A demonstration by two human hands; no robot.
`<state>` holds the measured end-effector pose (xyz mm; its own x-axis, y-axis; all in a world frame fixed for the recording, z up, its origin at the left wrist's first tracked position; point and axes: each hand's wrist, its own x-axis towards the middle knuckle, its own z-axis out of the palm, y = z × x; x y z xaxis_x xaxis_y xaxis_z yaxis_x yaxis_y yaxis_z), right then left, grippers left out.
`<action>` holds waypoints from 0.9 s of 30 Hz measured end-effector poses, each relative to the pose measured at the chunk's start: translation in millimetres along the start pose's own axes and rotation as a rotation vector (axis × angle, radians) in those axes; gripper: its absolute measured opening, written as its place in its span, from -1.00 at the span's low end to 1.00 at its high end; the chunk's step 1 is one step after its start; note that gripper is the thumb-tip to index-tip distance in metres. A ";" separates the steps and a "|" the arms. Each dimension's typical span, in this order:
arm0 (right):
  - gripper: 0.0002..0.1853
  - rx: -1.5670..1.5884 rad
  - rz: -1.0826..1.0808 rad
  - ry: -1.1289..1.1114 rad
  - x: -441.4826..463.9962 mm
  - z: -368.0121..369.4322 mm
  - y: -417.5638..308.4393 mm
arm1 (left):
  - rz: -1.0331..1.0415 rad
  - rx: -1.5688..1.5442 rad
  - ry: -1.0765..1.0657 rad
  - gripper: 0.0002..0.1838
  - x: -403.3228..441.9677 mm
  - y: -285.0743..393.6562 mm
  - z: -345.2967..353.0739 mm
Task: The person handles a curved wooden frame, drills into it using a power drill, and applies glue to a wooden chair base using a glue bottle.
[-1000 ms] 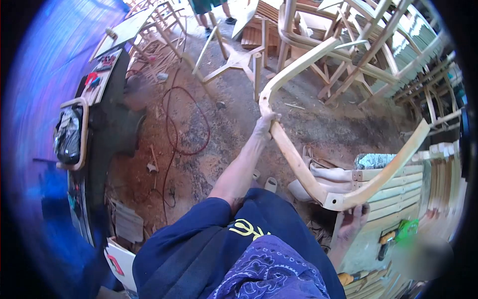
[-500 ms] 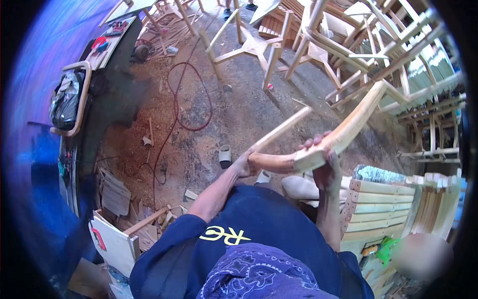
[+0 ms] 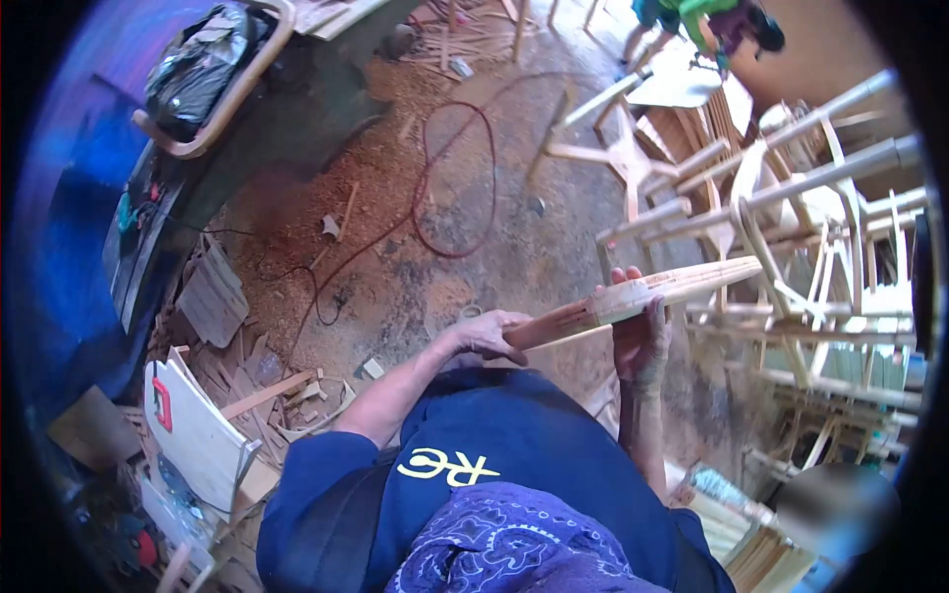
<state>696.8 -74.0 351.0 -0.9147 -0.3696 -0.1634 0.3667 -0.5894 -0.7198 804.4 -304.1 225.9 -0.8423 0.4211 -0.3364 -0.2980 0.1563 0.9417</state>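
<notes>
A curved, pale wooden frame piece [image 3: 692, 282] is held in front of my body, seen nearly edge-on, its far end pointing to the right. Around its near left end, my left hand [image 3: 489, 334] is closed, thumb and fingers on the wood. My right hand [image 3: 641, 331] grips the middle from below, with fingertips showing over the far edge. A thinner length of the same piece shows just beneath it, between the hands.
Wooden chair frames [image 3: 791, 198] crowd the right side. A red hose [image 3: 423, 188] loops over the sawdust-covered floor. Offcuts and a white panel [image 3: 203, 430] lie at lower left. A person in green [image 3: 700, 25] is at the top. Stacked wood [image 3: 761, 553] stands at lower right.
The view has turned to the right. The wooden piece has swung from spread out to nearly edge-on, and my right hand has moved from its lower corner to grip its middle.
</notes>
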 end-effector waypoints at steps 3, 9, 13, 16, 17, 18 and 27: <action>-0.34 0.037 0.031 -0.087 54.0 23.8 10.2 | 0.140 -0.029 0.300 -0.38 12.2 5.3 -24.6; -0.25 0.064 0.161 -0.293 148.3 68.3 6.4 | 0.148 0.116 0.763 -0.49 8.8 51.7 -92.7; -0.28 -0.269 0.164 -0.563 216.3 88.9 12.7 | 0.168 0.208 0.986 -0.51 17.8 85.6 -155.1; -0.36 -0.434 0.347 -0.717 272.3 94.7 23.3 | 0.177 0.261 1.119 -0.52 33.5 96.2 -199.7; -0.40 -0.432 0.392 -0.715 288.7 92.5 29.2 | 0.200 0.299 1.171 -0.53 39.0 99.2 -211.6; -0.36 -0.428 0.443 -0.723 303.0 94.1 33.8 | 0.226 0.352 1.222 -0.53 43.7 103.0 -230.6; -0.66 -0.814 0.580 -0.861 435.1 107.2 30.3 | 0.047 -0.142 1.498 -0.52 62.3 129.6 -304.2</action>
<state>328.1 -329.7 330.4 -0.1498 -0.9346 -0.3226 0.1839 0.2942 -0.9379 576.6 -529.4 328.9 -0.4918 -0.8677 -0.0721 -0.2247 0.0465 0.9733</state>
